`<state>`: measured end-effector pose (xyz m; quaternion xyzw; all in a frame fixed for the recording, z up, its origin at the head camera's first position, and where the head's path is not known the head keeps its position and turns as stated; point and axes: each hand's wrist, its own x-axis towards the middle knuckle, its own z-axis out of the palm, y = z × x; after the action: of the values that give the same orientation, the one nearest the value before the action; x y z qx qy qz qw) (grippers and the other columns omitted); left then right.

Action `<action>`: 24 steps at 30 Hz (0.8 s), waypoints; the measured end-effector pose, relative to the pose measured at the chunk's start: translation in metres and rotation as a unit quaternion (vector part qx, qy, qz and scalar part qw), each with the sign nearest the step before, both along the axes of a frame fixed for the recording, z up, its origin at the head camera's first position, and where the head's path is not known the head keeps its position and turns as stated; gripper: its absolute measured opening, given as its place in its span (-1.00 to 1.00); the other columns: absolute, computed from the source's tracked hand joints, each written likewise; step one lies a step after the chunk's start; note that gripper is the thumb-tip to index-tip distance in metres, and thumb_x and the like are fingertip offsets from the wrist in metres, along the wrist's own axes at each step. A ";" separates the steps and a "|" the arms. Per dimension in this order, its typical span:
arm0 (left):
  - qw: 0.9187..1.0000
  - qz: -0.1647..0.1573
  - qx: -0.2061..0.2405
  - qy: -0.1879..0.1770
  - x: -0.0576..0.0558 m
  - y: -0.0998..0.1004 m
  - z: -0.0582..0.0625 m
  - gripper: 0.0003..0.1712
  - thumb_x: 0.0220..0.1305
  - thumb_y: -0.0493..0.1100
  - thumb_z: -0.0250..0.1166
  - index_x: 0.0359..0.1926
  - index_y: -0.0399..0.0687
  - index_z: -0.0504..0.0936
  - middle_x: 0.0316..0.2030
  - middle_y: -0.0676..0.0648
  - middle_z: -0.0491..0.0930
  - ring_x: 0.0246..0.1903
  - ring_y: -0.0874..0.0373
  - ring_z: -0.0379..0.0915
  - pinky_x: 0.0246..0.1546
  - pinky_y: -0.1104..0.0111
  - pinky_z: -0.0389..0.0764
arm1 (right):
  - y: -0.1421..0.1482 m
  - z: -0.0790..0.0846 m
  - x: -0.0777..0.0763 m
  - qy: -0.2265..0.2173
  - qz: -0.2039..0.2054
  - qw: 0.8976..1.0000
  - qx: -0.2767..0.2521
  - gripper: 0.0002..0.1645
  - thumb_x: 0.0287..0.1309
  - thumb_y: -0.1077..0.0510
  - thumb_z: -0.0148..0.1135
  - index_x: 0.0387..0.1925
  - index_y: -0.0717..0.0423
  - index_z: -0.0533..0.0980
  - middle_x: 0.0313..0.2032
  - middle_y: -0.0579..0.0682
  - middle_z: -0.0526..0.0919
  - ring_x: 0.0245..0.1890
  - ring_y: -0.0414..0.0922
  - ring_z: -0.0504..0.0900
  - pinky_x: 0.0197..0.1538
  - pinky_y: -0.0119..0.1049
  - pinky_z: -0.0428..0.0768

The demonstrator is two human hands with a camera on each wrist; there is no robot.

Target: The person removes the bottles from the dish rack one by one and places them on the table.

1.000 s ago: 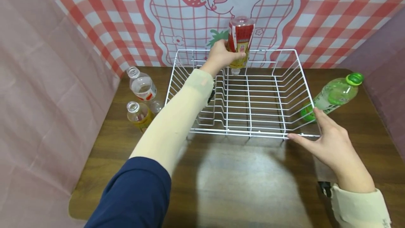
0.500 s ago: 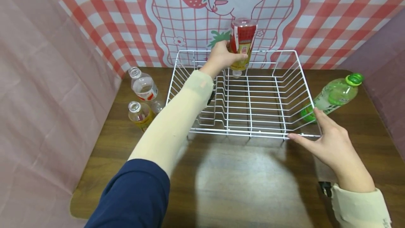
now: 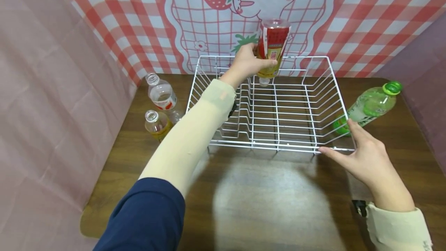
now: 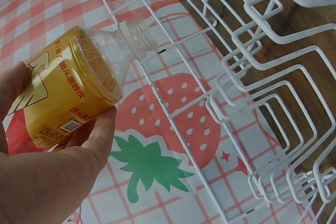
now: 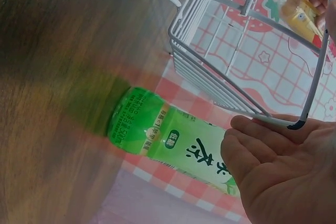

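At the back of the white wire dish rack [image 3: 278,129], my left hand [image 3: 249,64] grips a plastic drink bottle [image 3: 273,47] with a red and yellow label. The bottle is upside down, its uncapped neck pointing into the rack. Up close in the left wrist view, thumb and fingers wrap the label, and the bottle's threaded mouth [image 4: 140,38] is near the rack's back wires. My right hand [image 3: 369,154] spans the rack's front right corner, thumb along the front rim and extended fingers against the right side.
Left of the rack stand a clear bottle [image 3: 163,95] and a yellow-labelled bottle [image 3: 157,125], both uncapped. A green capped bottle [image 3: 373,105] stands just outside the rack's right side. A checked cloth [image 3: 132,22] hangs behind the wooden table [image 3: 115,189].
My left hand and the bottle have shifted slightly right along the rack's back. The whole view has also drifted a little; my right hand stays at the corner.
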<state>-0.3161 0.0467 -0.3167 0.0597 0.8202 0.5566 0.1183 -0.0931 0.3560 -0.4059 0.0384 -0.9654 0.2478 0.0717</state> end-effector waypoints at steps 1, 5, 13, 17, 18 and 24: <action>1.000 0.000 0.001 0.002 0.001 -0.001 0.001 -0.20 0.09 -0.08 0.62 0.29 -0.18 0.46 0.11 -0.06 0.60 0.06 0.13 0.54 0.06 0.40 0.56 | 0.000 0.000 0.000 0.001 0.000 1.000 0.000 0.37 -0.13 -0.23 0.63 0.50 0.39 0.14 0.37 0.46 0.28 0.30 0.47 0.28 0.25 0.45 0.22; 1.000 -0.003 0.004 0.004 0.005 -0.003 0.004 -0.21 0.09 -0.09 0.62 0.29 -0.17 0.47 0.11 -0.05 0.59 0.07 0.14 0.54 0.07 0.40 0.55 | 0.001 0.000 0.000 -0.001 -0.002 1.000 0.001 0.37 -0.13 -0.23 0.62 0.50 0.40 0.14 0.37 0.46 0.28 0.29 0.48 0.28 0.26 0.45 0.21; 1.000 -0.011 -0.010 0.017 0.011 -0.007 0.007 -0.19 0.10 -0.06 0.61 0.30 -0.17 0.46 0.13 -0.05 0.58 0.08 0.14 0.53 0.08 0.40 0.55 | 0.001 0.001 0.000 -0.006 0.000 1.000 0.003 0.36 -0.09 -0.24 0.60 0.50 0.41 0.13 0.37 0.48 0.27 0.29 0.49 0.28 0.23 0.46 0.22; 0.999 -0.021 -0.021 0.021 0.015 -0.007 0.009 -0.17 0.10 -0.04 0.61 0.33 -0.14 0.45 0.15 -0.03 0.58 0.09 0.16 0.52 0.10 0.39 0.53 | 0.000 0.001 0.000 -0.009 0.001 1.000 0.002 0.35 -0.07 -0.24 0.59 0.51 0.41 0.12 0.37 0.49 0.26 0.29 0.49 0.27 0.25 0.46 0.21; 0.999 -0.023 -0.023 0.022 0.016 -0.007 0.010 -0.17 0.10 -0.04 0.61 0.33 -0.14 0.45 0.14 -0.03 0.58 0.09 0.16 0.52 0.10 0.39 0.53 | 0.000 0.001 0.001 -0.010 0.001 1.000 0.002 0.35 -0.06 -0.24 0.59 0.51 0.41 0.11 0.37 0.49 0.26 0.30 0.49 0.26 0.25 0.46 0.20; 0.998 -0.041 -0.025 0.038 0.021 -0.008 0.014 -0.16 0.10 -0.04 0.61 0.34 -0.13 0.44 0.12 -0.03 0.59 0.08 0.17 0.52 0.08 0.41 0.54 | -0.001 0.003 0.000 -0.015 0.001 1.000 0.001 0.36 -0.05 -0.25 0.58 0.51 0.41 0.08 0.37 0.51 0.24 0.32 0.49 0.24 0.28 0.45 0.18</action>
<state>-0.2955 0.0386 -0.3027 0.1111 0.8349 0.5276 0.1110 -0.0935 0.3555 -0.4030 0.0359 -0.9665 0.2478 0.0567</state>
